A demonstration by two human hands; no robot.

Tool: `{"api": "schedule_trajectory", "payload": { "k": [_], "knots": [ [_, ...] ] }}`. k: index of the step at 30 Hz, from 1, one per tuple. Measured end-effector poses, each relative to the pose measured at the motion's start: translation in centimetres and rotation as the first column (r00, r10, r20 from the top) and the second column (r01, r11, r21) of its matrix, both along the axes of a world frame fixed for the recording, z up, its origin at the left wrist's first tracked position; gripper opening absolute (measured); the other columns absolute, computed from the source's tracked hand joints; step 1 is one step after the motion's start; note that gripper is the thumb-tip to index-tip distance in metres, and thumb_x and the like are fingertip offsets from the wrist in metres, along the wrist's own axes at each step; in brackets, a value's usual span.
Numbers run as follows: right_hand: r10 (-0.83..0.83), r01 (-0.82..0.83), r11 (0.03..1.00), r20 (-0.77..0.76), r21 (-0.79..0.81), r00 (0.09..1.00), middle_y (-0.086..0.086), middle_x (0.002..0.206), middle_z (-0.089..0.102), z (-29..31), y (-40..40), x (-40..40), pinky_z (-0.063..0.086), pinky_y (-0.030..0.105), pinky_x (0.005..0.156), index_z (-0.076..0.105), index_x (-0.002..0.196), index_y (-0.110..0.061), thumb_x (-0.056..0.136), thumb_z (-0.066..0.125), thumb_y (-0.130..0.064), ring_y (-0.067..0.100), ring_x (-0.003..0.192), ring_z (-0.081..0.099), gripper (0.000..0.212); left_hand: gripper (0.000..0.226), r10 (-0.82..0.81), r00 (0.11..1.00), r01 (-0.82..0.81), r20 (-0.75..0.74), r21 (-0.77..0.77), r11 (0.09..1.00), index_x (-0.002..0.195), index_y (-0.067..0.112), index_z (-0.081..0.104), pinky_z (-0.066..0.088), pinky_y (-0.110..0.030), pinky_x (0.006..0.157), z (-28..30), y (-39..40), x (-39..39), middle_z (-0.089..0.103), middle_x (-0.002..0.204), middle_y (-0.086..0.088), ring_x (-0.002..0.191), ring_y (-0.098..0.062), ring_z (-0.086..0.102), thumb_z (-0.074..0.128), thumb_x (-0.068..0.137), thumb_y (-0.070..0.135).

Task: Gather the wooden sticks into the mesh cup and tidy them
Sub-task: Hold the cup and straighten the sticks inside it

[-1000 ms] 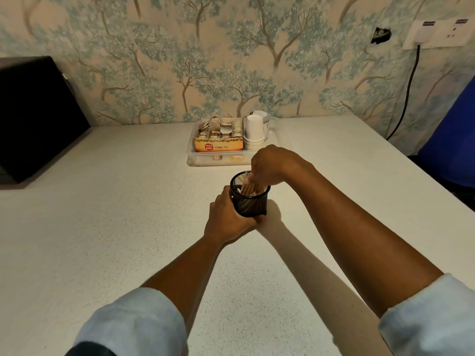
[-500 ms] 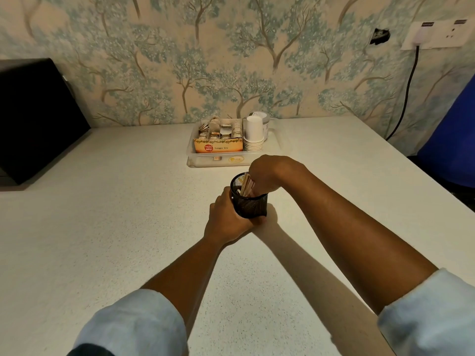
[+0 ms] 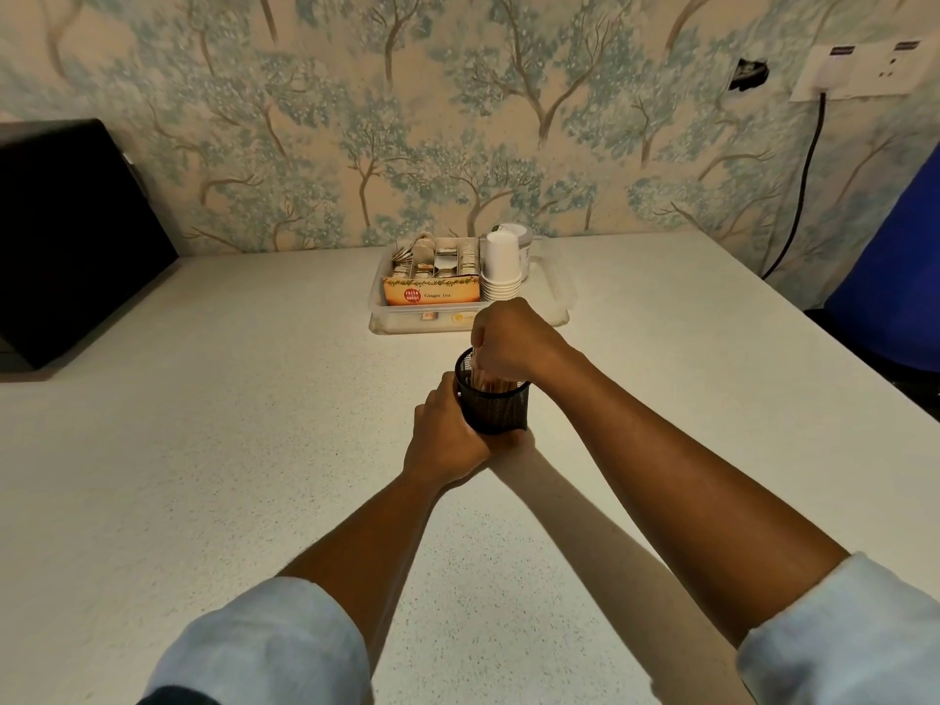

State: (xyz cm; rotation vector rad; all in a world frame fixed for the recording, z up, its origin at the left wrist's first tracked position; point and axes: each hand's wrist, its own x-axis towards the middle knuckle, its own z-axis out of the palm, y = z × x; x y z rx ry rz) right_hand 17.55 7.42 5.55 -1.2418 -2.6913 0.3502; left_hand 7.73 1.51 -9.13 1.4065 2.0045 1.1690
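A black mesh cup [image 3: 496,407] stands upright on the white speckled counter, near the middle. My left hand [image 3: 446,440] grips its near left side and base. Several wooden sticks [image 3: 491,384] stand inside the cup, their tops showing just above the rim. My right hand [image 3: 508,340] hangs over the cup's mouth with curled fingers around the stick tops. The fingertips are hidden behind the hand.
A clear plastic tray [image 3: 402,320] behind the cup holds a ginger tea box [image 3: 432,292], sachets and a stack of white paper cups [image 3: 501,269]. A black appliance [image 3: 66,236] sits at the far left. A cable [image 3: 798,195] hangs from a wall socket at the right.
My right hand has shifted slightly over the cup, pushing the sticks lower and more upright. My left hand and the cup stay in place.
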Motion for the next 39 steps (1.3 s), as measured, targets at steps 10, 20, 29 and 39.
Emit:
{"api": "schedule_trajectory", "payload": {
  "k": [10, 20, 29, 39],
  "knots": [
    [-0.079, 0.031, 0.989, -0.343, -0.143, 0.936, 0.008, 0.114, 0.066, -0.3, 0.3, 0.6, 0.049, 0.027, 0.079, 0.064, 0.116, -0.007, 0.083, 0.071, -0.015, 0.021, 0.104, 0.061, 0.035, 0.104, 0.001, 1.0, -0.001, -0.014, 0.025, 1.0, 0.129, 0.04, 0.04, 0.057, -0.032, 0.087, -0.4, 0.0, -0.1, 0.058, 0.118, 0.018, 0.112, -0.014, 0.058, 0.086, 0.041, 0.071],
    [-0.131, 0.136, 0.988, -0.078, 0.074, 0.988, 0.011, 0.108, 0.063, -0.3, 0.7, 1.4, 0.046, 0.029, 0.068, 0.065, 0.106, -0.01, 0.081, 0.068, -0.014, 0.028, 0.094, 0.062, 0.026, 0.103, -0.011, 0.999, 0.013, -0.037, 0.047, 0.999, 0.135, 0.039, 0.039, 0.059, -0.035, 0.09, -0.8, 0.3, -0.5, 0.061, 0.127, 0.013, 0.114, -0.015, 0.06, 0.091, 0.049, 0.062],
    [0.128, -0.113, 0.985, 0.114, -0.133, 0.985, 0.0, 0.109, 0.061, 1.7, 0.4, 1.7, 0.048, 0.025, 0.064, 0.068, 0.113, -0.02, 0.081, 0.072, -0.017, 0.017, 0.096, 0.055, 0.032, 0.1, -0.033, 0.999, 0.03, 0.037, 0.075, 0.997, 0.128, 0.047, 0.04, 0.052, -0.014, 0.079, -0.6, 0.2, -0.4, 0.062, 0.117, 0.022, 0.106, -0.007, 0.062, 0.088, 0.044, 0.072],
    [0.239, -0.242, 0.955, -0.038, -0.173, 0.97, 0.001, 0.121, 0.066, -0.3, 0.6, 0.8, 0.052, 0.025, 0.081, 0.065, 0.123, -0.019, 0.086, 0.065, -0.01, 0.017, 0.107, 0.06, 0.038, 0.106, -0.006, 1.0, 0.005, 0.024, 0.047, 0.999, 0.125, 0.045, 0.041, 0.059, -0.03, 0.09, -0.9, 0.2, -0.4, 0.062, 0.116, 0.019, 0.107, -0.011, 0.063, 0.081, 0.036, 0.085]
  ]
}}
